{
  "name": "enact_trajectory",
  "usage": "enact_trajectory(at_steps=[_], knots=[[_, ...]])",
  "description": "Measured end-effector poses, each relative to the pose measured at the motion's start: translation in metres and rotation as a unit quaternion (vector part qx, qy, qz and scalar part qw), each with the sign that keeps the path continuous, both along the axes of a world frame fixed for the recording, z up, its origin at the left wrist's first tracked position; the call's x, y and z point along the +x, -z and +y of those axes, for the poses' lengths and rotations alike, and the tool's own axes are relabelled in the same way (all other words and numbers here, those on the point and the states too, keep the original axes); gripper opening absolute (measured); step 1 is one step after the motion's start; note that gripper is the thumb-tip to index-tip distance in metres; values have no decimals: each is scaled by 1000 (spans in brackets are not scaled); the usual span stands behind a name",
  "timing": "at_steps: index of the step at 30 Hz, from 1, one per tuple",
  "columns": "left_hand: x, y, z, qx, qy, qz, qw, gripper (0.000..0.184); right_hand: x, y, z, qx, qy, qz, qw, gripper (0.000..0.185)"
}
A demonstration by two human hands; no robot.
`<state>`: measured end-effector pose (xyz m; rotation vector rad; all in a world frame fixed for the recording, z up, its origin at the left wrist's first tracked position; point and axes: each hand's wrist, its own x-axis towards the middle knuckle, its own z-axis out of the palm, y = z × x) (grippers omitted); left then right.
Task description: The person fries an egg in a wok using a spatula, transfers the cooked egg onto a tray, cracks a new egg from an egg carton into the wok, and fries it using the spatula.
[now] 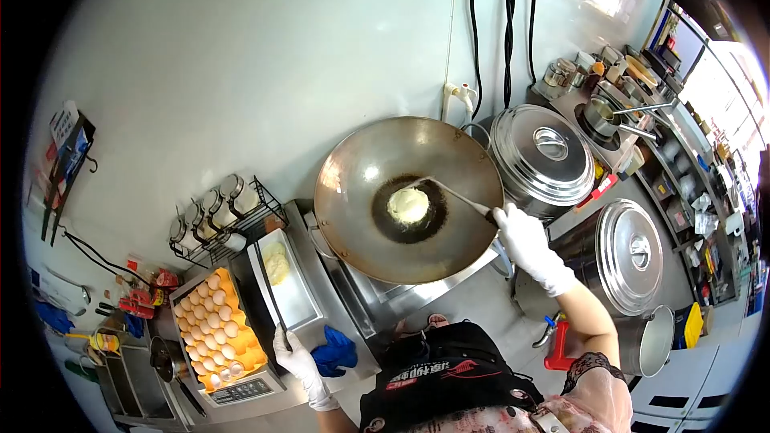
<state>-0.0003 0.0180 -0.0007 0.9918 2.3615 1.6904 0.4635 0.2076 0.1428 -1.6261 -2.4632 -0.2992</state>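
My right hand (529, 244), in a white glove, is closed round the handle of a spatula (457, 192). The spatula reaches down into a large wok (353, 168), its tip at a pale fried egg (407, 205) in the dark oily middle. Lower left, my gloved left hand (298, 361) is closed on the near end of a long thin dark rod (269, 285), whose exact kind I cannot make out. The rod lies along the left side of a white rectangular tray (298, 305) with pale yellow food (277, 263) at its far end.
An orange carton of eggs (255, 345) sits on a scale (241, 391) at left. A blue cloth or bag (333, 351) lies near my left hand. Behind the tray is a wire rack (269, 207) of jars. Lidded steel pots (545, 152) stand right of the wok.
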Motion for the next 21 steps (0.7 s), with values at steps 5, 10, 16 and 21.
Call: enact_trajectory(at_steps=[5, 10, 16, 21], knots=[[12, -25, 17, -8, 20, 16, 1000, 28, -48, 52, 23, 51, 0, 8, 999, 24], [12, -27, 18, 16, 15, 14, 1000, 28, -71, 81, 33, 83, 0, -26, 996, 37], [10, -24, 10, 0, 22, 22, 1000, 29, -67, 92, 29, 33, 20, 52, 998, 28], [15, -30, 16, 8, 22, 12, 1000, 29, -77, 8, -6, 16, -85, 387, 918, 14]])
